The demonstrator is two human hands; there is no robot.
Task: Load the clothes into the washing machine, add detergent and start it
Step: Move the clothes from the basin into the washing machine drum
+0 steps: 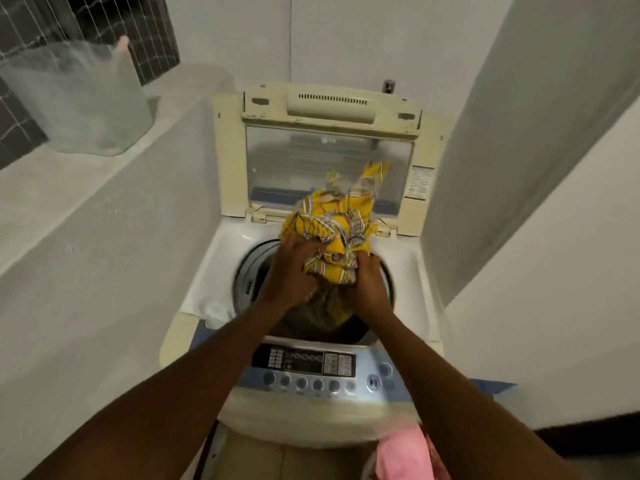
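A top-loading washing machine (221, 268) stands in a narrow niche with its lid (329, 168) raised upright at the back. A bundled yellow patterned cloth (332, 223) hangs over the round drum opening (249, 271). My left hand (294, 271) grips the bundle from the left and my right hand (369, 282) grips it from the right, both directly above the drum. Darker fabric hangs below the bundle into the drum. The control panel (311, 368) with its row of buttons lies at the front edge, under my forearms.
White walls close in on both sides of the machine. On the ledge to the left stands a clear plastic container (79, 98). Pink cloth (405, 455) lies at the bottom right, below the machine's front.
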